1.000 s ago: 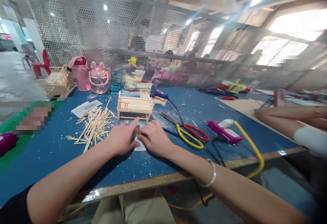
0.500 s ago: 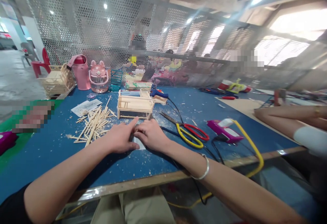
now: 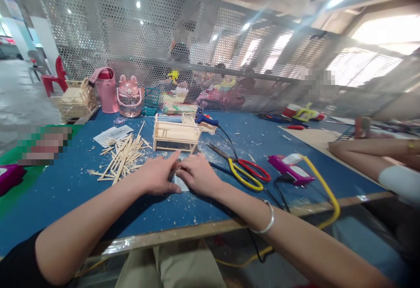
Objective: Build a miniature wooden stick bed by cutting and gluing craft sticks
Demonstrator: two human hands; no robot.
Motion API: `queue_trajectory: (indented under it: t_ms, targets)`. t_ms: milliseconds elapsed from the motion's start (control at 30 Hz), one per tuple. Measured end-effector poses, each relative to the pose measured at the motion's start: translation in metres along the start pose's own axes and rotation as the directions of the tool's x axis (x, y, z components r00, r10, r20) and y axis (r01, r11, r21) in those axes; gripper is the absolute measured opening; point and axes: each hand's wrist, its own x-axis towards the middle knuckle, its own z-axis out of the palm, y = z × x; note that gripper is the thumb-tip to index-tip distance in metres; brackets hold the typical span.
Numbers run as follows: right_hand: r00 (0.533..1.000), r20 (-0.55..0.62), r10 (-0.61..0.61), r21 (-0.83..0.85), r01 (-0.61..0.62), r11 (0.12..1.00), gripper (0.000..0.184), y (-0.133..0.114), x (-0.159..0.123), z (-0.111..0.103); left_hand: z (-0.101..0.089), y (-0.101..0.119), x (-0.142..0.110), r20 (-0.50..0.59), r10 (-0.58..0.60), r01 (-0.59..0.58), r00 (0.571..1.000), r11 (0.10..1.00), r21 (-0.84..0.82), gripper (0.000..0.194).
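Note:
My left hand (image 3: 158, 176) rests on the blue table, thumb and index finger spread apart, the thumb tip at the edge of a small white paper (image 3: 181, 184). Facing it, my right hand (image 3: 201, 177) has its fingers bent and pressed together over the same paper. Whatever lies between the fingertips is too small and covered to make out. Just beyond both hands stands a small frame of thin wooden sticks (image 3: 177, 135). A loose pile of wooden sticks (image 3: 122, 159) lies to the left of my left hand.
Scissors (image 3: 246, 178) with red and yellow handles lie right of my hands, near a blue glue gun (image 3: 208, 120) and a purple device (image 3: 290, 170) with a yellow cord. A pink bottle (image 3: 129, 97) and flask (image 3: 107, 93) stand behind. A co-worker's arm (image 3: 357, 156) rests at right.
The view has shifted slightly, so things on the table sit a little further right. Both hands keep nearly the same pose over the paper.

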Motion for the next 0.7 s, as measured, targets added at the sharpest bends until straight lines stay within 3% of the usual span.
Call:
queue_trajectory:
  t_ms: [133,267,400,700]
  targets:
    - [0.998,0.014,-0.062,0.009,0.062,0.998,0.014,0.0008,0.0003,0.0006,0.0014,-0.0008,0.0008,-0.001,0.035,-0.035,0.999,0.999,-0.014,0.098]
    - [1.0,-0.002,-0.022,-0.01,0.022,1.0,0.013,0.0005,0.0016,-0.0002,0.0016,-0.0006,0.0002,-0.002,-0.011,0.011,1.0,1.0,-0.011,0.099]
    - [0.998,0.029,-0.054,0.011,0.054,0.998,0.014,-0.0011,-0.0021,-0.0013,0.0013,-0.0009,0.0001,-0.003,0.041,-0.041,0.999,0.999,-0.035,0.098]
    - [0.999,-0.022,0.038,0.12,-0.035,0.992,0.013,0.0027,0.0006,0.0007,-0.0002,0.0013,-0.0025,-0.019,0.014,-0.015,1.0,1.0,-0.013,0.093]
